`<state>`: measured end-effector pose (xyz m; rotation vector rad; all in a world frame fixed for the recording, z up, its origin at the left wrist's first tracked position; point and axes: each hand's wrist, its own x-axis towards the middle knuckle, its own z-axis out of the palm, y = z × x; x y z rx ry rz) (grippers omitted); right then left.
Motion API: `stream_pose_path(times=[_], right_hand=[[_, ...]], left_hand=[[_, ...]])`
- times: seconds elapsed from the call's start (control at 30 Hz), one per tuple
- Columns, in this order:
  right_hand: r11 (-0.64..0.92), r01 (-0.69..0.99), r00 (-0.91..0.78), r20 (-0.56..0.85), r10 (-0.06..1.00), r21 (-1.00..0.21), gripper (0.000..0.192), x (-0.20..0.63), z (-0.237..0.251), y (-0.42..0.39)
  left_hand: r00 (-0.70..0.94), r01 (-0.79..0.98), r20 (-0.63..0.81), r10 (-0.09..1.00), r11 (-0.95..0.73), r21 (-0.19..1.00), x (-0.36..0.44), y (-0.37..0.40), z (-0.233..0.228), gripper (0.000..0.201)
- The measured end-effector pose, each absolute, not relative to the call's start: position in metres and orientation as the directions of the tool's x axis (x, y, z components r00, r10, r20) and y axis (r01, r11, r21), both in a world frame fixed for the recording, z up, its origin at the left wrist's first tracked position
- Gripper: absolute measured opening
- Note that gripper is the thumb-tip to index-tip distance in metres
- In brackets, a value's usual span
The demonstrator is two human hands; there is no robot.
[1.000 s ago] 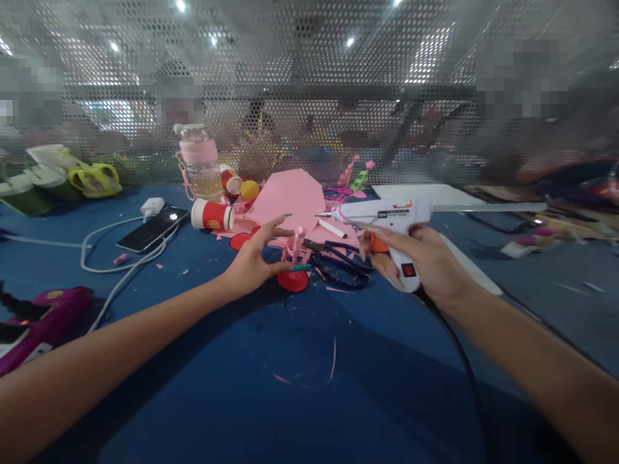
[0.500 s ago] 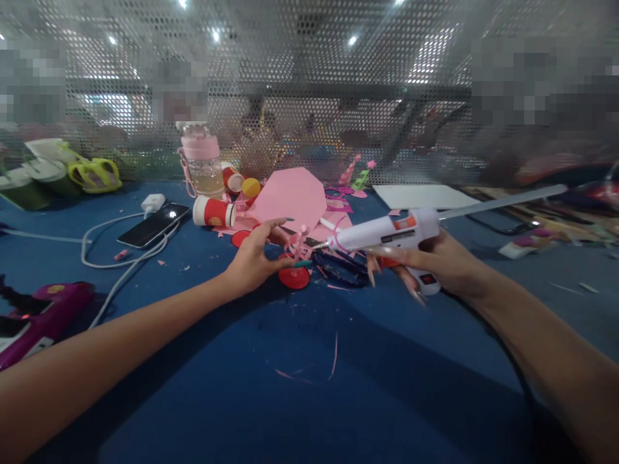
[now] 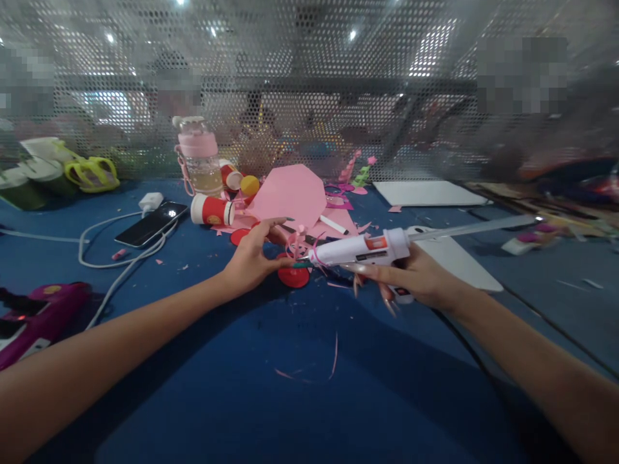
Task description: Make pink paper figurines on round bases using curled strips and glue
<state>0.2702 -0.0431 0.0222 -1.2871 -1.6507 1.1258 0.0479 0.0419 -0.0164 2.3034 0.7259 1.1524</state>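
White glue gun (image 3: 362,249) ×1, gripped by right hand (image 3: 416,278) | left hand (image 3: 254,258) pinching pink paper curl (image 3: 296,241) ×1

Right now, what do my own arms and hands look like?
Both forearms are bare, with no sleeves, watch or bracelets showing. The left hand has long nails painted teal. The right hand has long, pointed, pale nails.

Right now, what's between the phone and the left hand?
Head view: bare blue table with paper scraps and a loop of white charger cable between phone and left hand.
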Motion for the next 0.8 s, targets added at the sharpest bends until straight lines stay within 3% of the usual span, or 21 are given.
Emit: stream_pose_path(times=[0.8], right_hand=[[0.123, 0.376, -0.17, 0.062, 0.983, -0.918, 0.026, 0.2661, 0.022, -0.046]], left_hand=[[0.476, 0.248, 0.532, 0.7, -0.688, 0.683, 0.0493, 0.0382, -0.0137, 0.052]])
